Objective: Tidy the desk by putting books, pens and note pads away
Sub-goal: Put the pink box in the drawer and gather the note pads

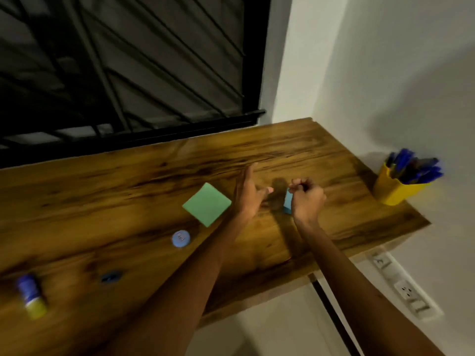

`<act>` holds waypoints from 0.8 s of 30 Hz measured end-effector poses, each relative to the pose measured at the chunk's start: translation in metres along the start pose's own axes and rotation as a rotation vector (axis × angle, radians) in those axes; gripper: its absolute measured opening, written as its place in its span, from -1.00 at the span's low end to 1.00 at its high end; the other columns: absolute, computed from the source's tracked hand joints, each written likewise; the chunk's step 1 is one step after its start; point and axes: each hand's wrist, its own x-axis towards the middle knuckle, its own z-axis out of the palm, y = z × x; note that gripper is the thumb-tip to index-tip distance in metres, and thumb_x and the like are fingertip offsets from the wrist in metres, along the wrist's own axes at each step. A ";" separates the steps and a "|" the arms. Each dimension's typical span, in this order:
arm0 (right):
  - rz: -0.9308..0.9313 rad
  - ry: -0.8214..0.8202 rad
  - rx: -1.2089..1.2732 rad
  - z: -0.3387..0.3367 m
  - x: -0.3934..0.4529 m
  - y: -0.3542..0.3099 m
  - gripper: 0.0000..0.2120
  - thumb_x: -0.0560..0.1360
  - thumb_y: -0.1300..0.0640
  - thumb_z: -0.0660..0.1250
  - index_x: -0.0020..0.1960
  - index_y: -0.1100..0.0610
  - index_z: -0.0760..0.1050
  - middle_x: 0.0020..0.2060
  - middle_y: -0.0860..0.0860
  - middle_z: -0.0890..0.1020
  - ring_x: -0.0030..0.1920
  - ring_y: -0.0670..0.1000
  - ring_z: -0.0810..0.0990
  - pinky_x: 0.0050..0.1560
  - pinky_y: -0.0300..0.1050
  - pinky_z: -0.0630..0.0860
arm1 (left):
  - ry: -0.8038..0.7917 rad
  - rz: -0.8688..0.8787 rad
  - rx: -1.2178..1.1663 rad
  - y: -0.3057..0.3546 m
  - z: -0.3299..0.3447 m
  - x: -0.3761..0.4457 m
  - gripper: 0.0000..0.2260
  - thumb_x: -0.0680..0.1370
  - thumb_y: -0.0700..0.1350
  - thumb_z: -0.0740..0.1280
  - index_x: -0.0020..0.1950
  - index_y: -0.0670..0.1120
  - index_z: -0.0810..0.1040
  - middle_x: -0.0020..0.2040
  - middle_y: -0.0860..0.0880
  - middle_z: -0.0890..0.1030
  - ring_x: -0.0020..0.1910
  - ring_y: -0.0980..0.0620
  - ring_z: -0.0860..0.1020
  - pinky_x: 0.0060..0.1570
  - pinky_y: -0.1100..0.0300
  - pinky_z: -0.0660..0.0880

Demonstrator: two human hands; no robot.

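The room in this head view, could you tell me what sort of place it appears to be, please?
Probably a home study corner or small office: a wooden desk fixed along a barred window, a yellow cup full of pens, and a green note pad lying on the desk.

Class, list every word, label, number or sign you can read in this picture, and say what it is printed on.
None can be read.
Round blue disc: pale marks on top, too blurred to read.
Blue and yellow tube: any label is smeared by motion blur.
Wall sockets: no legible marking.
Green note pad: blank face.
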 end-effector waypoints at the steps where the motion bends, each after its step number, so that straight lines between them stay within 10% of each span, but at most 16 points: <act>1: -0.017 -0.065 0.007 0.021 -0.016 0.002 -0.66 0.44 0.35 0.20 -0.34 -0.06 0.46 -0.29 -0.01 0.62 -0.10 0.19 0.65 0.08 0.23 0.54 | 0.033 -0.010 0.023 -0.014 -0.025 -0.008 -0.33 0.44 -0.14 0.45 0.47 0.04 0.22 0.47 -0.04 0.29 0.43 -0.04 0.29 0.35 0.04 0.34; 9: -0.114 -0.463 -0.027 0.107 -0.178 -0.043 -0.80 0.53 0.27 0.27 0.13 0.25 0.53 0.04 0.14 0.63 0.12 0.09 0.56 0.08 -0.23 0.38 | 0.205 -0.079 0.118 -0.089 -0.194 -0.092 -0.41 0.48 -0.05 0.40 0.46 -0.02 0.24 0.43 -0.12 0.31 0.40 -0.11 0.33 0.32 0.01 0.35; 17: -0.246 -0.800 -0.071 0.158 -0.310 -0.060 -0.63 0.55 0.16 0.28 0.33 0.18 0.41 0.27 0.15 0.53 0.30 0.14 0.47 0.34 0.07 0.38 | 0.388 -0.207 0.162 -0.138 -0.309 -0.188 -0.47 0.54 -0.04 0.33 0.47 -0.03 0.25 0.40 -0.17 0.34 0.40 -0.15 0.31 0.30 0.04 0.33; 24: -0.193 -0.940 0.077 0.165 -0.404 -0.063 -0.70 0.55 0.15 0.29 0.26 0.19 0.48 0.20 0.09 0.58 0.22 -0.03 0.53 0.27 -0.12 0.45 | 0.634 -0.172 0.174 -0.175 -0.356 -0.279 -0.72 0.55 -0.10 0.32 0.25 -0.13 0.50 0.21 -0.13 0.55 0.24 -0.12 0.47 0.25 0.08 0.38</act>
